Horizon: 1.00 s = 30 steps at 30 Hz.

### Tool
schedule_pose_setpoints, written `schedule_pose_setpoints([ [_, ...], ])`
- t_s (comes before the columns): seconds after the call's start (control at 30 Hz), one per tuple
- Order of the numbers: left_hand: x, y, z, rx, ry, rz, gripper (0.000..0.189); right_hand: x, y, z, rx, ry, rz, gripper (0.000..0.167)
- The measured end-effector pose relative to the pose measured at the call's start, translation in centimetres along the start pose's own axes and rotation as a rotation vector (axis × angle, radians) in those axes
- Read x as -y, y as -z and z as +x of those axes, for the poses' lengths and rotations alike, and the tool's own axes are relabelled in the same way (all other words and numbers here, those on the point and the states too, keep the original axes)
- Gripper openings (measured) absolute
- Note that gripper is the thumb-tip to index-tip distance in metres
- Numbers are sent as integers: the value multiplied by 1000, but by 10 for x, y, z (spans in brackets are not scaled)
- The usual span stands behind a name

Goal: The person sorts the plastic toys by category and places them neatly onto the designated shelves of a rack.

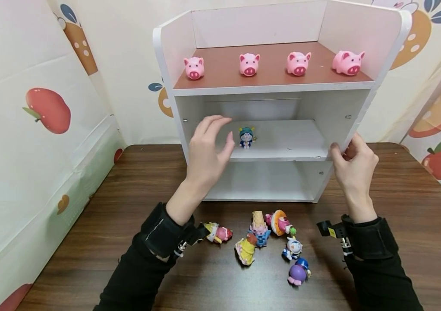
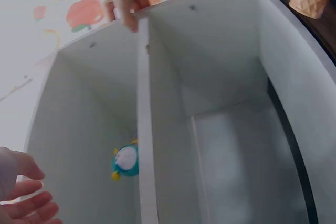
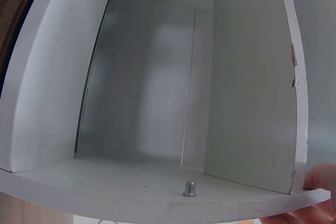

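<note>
A small blue figurine with a teal hat (image 1: 246, 138) stands upright on the middle board of a white shelf unit (image 1: 282, 158). To its left, my left hand (image 1: 208, 151) hovers in front of the shelf, thumb and fingers apart and holding nothing. The same figurine's teal hat (image 2: 126, 160) shows in the left wrist view, beside the dividing board. With the thumb inside and fingers outside, my right hand (image 1: 354, 166) grips the right side panel (image 1: 335, 129) at the middle board's height.
Several pink pig toys (image 1: 249, 65) stand in a row on the brown top shelf. On the dark wooden table (image 1: 158, 172), several figurines, such as a yellow-dressed one (image 1: 245, 249) and a purple one (image 1: 298, 272), lie before the unit. A metal peg (image 3: 190, 189) juts from the side panel.
</note>
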State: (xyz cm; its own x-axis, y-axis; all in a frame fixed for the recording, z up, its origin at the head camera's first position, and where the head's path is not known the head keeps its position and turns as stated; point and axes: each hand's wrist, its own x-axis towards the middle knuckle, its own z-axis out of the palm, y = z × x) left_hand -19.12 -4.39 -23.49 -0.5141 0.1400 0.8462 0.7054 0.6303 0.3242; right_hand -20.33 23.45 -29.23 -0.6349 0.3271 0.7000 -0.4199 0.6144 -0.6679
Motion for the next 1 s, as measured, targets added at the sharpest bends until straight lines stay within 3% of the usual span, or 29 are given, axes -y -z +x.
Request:
schedule_pose_setpoints([
  [0.2,11,11,-14,-176,-10,-122,18,1,0,0,3,0,-5,28],
  [0.37,22,14,-22,-315,10,-149,15,1,0,0,0,4,-3,27],
  [0.57,34,13,-29,-448,111,-140,22,2,0,0,-3,2,-2,28],
  [0.77,46,9,-37,-464,287,-196,37,1,0,0,-1,0,-5,28],
  [1.0,58,2,-43,-373,416,-315,48,0,0,-1,-6,1,-10,27],
])
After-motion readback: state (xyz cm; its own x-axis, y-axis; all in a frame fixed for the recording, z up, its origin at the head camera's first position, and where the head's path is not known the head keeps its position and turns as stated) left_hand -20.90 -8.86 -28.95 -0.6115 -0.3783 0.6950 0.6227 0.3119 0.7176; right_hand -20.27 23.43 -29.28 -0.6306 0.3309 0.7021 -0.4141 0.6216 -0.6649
